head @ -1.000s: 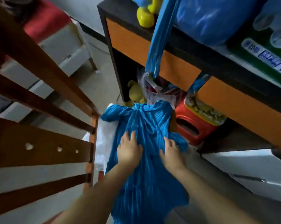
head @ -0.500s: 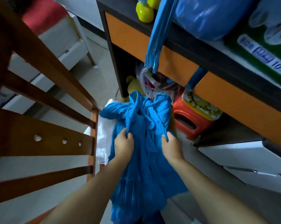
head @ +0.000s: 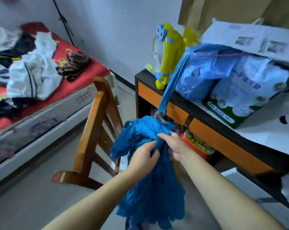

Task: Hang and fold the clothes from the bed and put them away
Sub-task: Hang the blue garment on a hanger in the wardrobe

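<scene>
Both hands gripped the bunched blue garment (head: 147, 176) in midair, near center. Left hand (head: 143, 157) had fingers curled tight into the cloth; right hand (head: 175, 146) pinched a fold. More clothes (head: 32, 75) lay on the bed (head: 45, 103), far left.

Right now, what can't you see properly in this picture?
- Blue garment, head view: its bottom runs off the lower edge, and it is too bunched in the left hand and right hand to tell its shape.
- Clothes on the bed: blurred, cut by the left edge.
- Shelf space under the desk: dark, partly hidden by the garment.
</scene>
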